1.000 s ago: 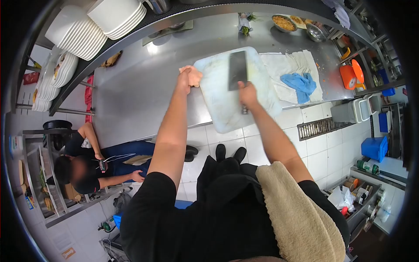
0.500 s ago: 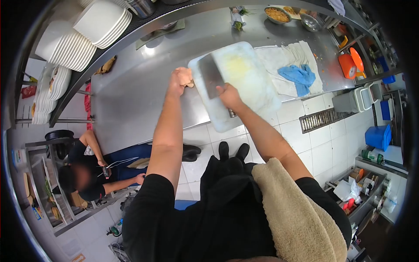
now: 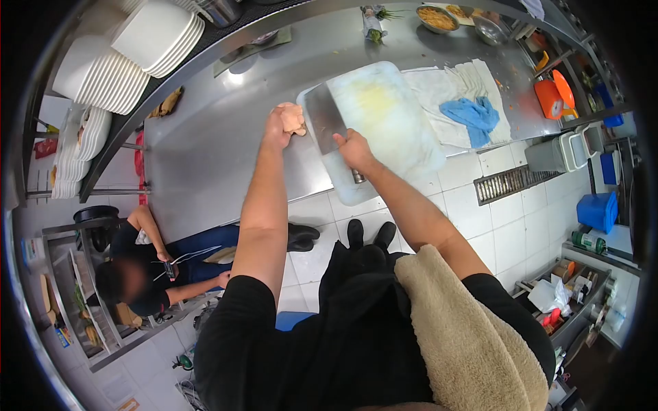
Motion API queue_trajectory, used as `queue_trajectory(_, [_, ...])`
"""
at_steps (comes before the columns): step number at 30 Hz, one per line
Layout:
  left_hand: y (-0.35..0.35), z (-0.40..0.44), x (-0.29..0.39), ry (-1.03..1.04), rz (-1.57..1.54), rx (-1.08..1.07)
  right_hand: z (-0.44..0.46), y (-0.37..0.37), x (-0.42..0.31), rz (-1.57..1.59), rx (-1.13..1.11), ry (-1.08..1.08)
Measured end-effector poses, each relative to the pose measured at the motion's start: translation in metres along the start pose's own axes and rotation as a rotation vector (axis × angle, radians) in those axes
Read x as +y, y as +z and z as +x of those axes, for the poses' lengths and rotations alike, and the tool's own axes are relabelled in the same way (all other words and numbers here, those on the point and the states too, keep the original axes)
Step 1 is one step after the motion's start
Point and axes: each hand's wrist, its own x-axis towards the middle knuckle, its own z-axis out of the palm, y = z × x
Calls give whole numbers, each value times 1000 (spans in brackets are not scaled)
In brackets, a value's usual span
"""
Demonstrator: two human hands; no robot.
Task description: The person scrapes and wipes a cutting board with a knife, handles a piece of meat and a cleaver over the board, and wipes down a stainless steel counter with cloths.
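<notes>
A pale cutting board (image 3: 391,130) with a yellowish stain lies on the steel counter, its near edge past the counter's front. My right hand (image 3: 354,149) is closed on the handle of a broad cleaver (image 3: 324,113), whose blade is over the board's left part. Left of the board, my left hand (image 3: 279,125) is closed around a pale pink lump (image 3: 293,119) that looks like raw meat. White cloths (image 3: 432,96) with a blue cloth (image 3: 473,118) on top lie to the right of the board.
Stacked white dishes (image 3: 103,75) stand on the upper left shelf. Along the back of the counter (image 3: 205,151) are a wrapped green bunch (image 3: 373,29) and a bowl of orange shreds (image 3: 437,19). An orange scale (image 3: 550,99) is at right. Another person (image 3: 147,253) sits at lower left.
The cleaver and my right hand have moved left across the board, from its middle to its left edge. My left hand stays beside the board, still holding the lump. The view has shifted slightly.
</notes>
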Motion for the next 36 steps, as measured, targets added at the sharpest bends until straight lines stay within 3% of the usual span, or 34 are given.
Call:
queue_trajectory(1, [2,1,-2,-4,-2,47,-8,-2,-7,41,-40,23])
queue_trajectory(4, [-15,9,-3,-41,123,-178,-17,6,-9,36,-127,7])
queue_trajectory(7, [-21,12,1,-104,157,-143,-22,2,-10,41,-183,-1])
queue_trajectory(10, [-23,16,16,163,179,-225,-28,-12,-2,-92,-123,-232])
queue_trajectory(13, [-11,-2,45,126,155,105,-43,-54,6,-61,-161,-112])
queue_trajectory(18, [6,3,18,199,391,149,35,-106,73,101,335,101])
queue_trajectory(19, [16,-1,10,218,390,191,42,-118,72,191,347,191])
queue_trajectory(22, [23,13,-8,232,350,223,64,-120,73,278,396,159])
queue_trajectory(25, [15,39,-15,195,449,136,77,-55,91,-291,653,-313])
queue_trajectory(27, [23,38,-13,146,475,107,19,-60,17,22,200,111])
queue_trajectory(28, [29,23,-6,114,441,132,8,-70,5,30,94,142])
queue_trajectory(30, [34,16,4,116,387,170,41,-80,55,-21,194,-1])
queue_trajectory(35, [36,2,0,219,377,218,59,-91,51,368,276,133])
queue_trajectory(36, [30,7,-1,206,370,165,53,-81,45,277,206,109])
